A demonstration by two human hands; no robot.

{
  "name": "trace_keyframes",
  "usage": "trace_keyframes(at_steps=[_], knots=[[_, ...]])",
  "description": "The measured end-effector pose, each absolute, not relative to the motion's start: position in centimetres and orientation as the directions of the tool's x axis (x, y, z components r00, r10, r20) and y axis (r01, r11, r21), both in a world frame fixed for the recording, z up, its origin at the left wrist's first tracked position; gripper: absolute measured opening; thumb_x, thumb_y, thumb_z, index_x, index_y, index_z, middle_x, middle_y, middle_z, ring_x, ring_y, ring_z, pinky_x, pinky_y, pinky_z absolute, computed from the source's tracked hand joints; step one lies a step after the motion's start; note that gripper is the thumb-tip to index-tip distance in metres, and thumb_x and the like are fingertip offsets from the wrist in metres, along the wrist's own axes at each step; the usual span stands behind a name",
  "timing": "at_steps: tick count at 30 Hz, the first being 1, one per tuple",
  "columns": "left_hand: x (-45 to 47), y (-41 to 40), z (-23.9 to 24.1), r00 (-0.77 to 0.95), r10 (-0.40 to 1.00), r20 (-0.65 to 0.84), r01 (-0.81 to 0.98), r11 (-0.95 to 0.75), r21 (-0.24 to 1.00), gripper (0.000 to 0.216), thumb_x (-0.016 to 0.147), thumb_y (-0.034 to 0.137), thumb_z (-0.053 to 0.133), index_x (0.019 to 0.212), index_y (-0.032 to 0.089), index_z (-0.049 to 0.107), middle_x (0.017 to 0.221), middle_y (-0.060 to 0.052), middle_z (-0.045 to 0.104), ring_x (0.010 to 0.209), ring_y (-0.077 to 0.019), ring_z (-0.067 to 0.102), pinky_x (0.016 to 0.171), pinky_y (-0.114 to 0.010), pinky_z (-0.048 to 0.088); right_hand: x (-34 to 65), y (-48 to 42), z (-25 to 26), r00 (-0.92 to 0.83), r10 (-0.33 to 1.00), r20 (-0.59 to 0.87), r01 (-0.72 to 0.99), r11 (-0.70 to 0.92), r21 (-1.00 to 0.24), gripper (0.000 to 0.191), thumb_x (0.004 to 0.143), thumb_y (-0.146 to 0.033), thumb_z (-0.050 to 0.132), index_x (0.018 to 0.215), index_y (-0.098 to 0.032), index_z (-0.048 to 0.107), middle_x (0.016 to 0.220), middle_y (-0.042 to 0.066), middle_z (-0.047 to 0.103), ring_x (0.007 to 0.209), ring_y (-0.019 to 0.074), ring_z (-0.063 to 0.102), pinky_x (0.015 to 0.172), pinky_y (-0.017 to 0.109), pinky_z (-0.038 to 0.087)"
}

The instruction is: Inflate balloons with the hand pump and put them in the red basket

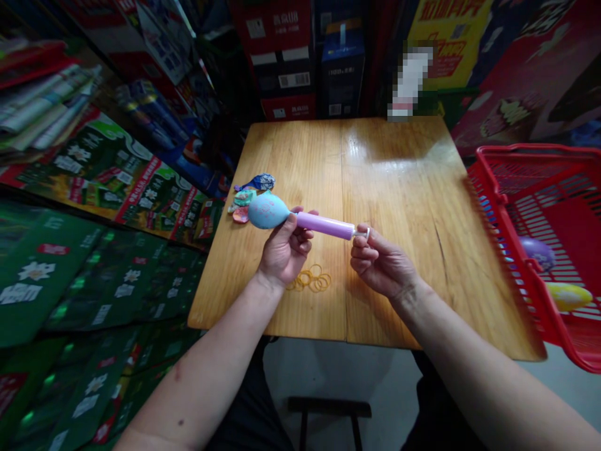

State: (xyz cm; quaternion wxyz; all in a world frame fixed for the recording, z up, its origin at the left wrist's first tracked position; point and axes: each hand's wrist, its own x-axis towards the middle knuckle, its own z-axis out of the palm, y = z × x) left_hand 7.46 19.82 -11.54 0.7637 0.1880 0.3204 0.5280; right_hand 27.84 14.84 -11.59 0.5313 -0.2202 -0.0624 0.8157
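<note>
A light blue balloon (pixel 267 210), partly inflated and speckled with pink, sits on the nozzle of a purple hand pump (pixel 326 225). My left hand (pixel 285 249) is closed around the balloon's neck and the pump's nozzle end. At the other end, my right hand (pixel 382 260) grips the pump's white ring handle (pixel 367 233), which stands close to the barrel. Below the pump, several yellow rubber bands (pixel 317 280) lie loose in a small heap. Deflated balloons, among them a dark blue one (pixel 265 182) and a pink one (pixel 241 215), lie left of the inflated one.
The wooden table (pixel 394 169) stands before me. On its right is a red basket (pixel 509 216) holding a purple balloon (pixel 538 252) and a yellow balloon (pixel 569 296). Green cartons (pixel 89 275) are stacked on the left, with more boxes (pixel 282 56) behind. A dark stool (pixel 328 407) shows below.
</note>
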Motion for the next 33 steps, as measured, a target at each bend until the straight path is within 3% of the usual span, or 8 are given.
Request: trace_keyframes(at_steps=[8, 14, 19, 23, 26, 30, 33], knots=[[5.2, 21.5, -10.8, 0.062, 0.974, -0.218, -0.705, 0.198, 0.681, 0.017, 0.092, 0.033, 0.073, 0.106, 0.023, 0.074, 0.107, -0.005, 0.078, 0.061, -0.0048, 0.065, 0.055, -0.012, 0.052, 30.3, 15.2, -9.7, -0.248, 0.928, -0.278, -0.825, -0.353, -0.441, 0.007, 0.093, -0.014, 0.067, 0.094, -0.021, 0.067, 0.069, -0.008, 0.061, 0.046, 0.0017, 0.040, 0.046, 0.013, 0.038], [6.3, 18.0, -12.3, 0.139, 0.941, -0.307, -0.619, 0.325, 0.715, 0.026, 0.093, 0.038, 0.072, 0.117, 0.026, 0.073, 0.113, -0.005, 0.078, 0.064, -0.0071, 0.067, 0.062, -0.017, 0.055, 26.8, 12.7, -11.3, -0.358, 0.868, -0.343, -0.771, -0.482, -0.416, 0.015, 0.087, -0.015, 0.075, 0.097, -0.021, 0.066, 0.071, -0.007, 0.064, 0.048, 0.0020, 0.044, 0.047, 0.014, 0.039], [5.5, 16.1, -10.6, 0.105, 0.927, -0.360, -0.619, 0.344, 0.706, 0.028, 0.096, 0.036, 0.069, 0.121, 0.026, 0.071, 0.118, -0.006, 0.077, 0.067, -0.0089, 0.070, 0.061, -0.017, 0.055, 26.5, 11.4, -10.3, -0.361, 0.850, -0.383, -0.742, -0.511, -0.434, 0.005, 0.095, -0.019, 0.067, 0.098, -0.023, 0.066, 0.072, -0.008, 0.063, 0.051, 0.0031, 0.048, 0.049, 0.016, 0.041], [4.4, 14.6, -8.9, 0.051, 0.918, -0.392, -0.608, 0.340, 0.717, 0.031, 0.097, 0.033, 0.068, 0.128, 0.030, 0.068, 0.114, -0.003, 0.077, 0.070, -0.0112, 0.072, 0.061, -0.019, 0.056, 26.3, 11.2, -9.5, -0.397, 0.845, -0.357, -0.750, -0.523, -0.404, 0.009, 0.101, -0.019, 0.059, 0.096, -0.023, 0.065, 0.073, -0.008, 0.063, 0.050, 0.0012, 0.047, 0.049, 0.013, 0.040], [3.2, 14.1, -8.7, 0.018, 0.912, -0.409, -0.606, 0.335, 0.721, 0.035, 0.097, 0.035, 0.068, 0.132, 0.032, 0.067, 0.110, -0.002, 0.078, 0.070, -0.0116, 0.073, 0.060, -0.019, 0.056, 25.0, 11.0, -9.7, -0.450, 0.830, -0.330, -0.740, -0.553, -0.382, 0.003, 0.100, -0.020, 0.063, 0.100, -0.022, 0.064, 0.074, -0.007, 0.063, 0.049, 0.0009, 0.046, 0.048, 0.013, 0.040], [1.7, 14.7, -9.1, -0.009, 0.913, -0.407, -0.605, 0.320, 0.730, 0.036, 0.099, 0.036, 0.065, 0.134, 0.032, 0.066, 0.107, -0.003, 0.078, 0.071, -0.0123, 0.073, 0.058, -0.019, 0.056, 23.4, 11.1, -10.2, -0.482, 0.812, -0.328, -0.722, -0.581, -0.377, 0.012, 0.096, -0.021, 0.069, 0.107, -0.021, 0.065, 0.075, -0.006, 0.064, 0.050, 0.0025, 0.048, 0.048, 0.014, 0.042], [0.5, 15.7, -8.8, -0.046, 0.921, -0.387, -0.602, 0.284, 0.746, 0.033, 0.100, 0.038, 0.063, 0.133, 0.035, 0.065, 0.106, -0.002, 0.078, 0.075, -0.0132, 0.074, 0.057, -0.019, 0.056, 24.1, 11.7, -10.1, -0.441, 0.824, -0.355, -0.735, -0.559, -0.384, 0.008, 0.099, -0.023, 0.064, 0.106, -0.020, 0.067, 0.073, -0.006, 0.064, 0.051, 0.0026, 0.050, 0.048, 0.015, 0.041]])
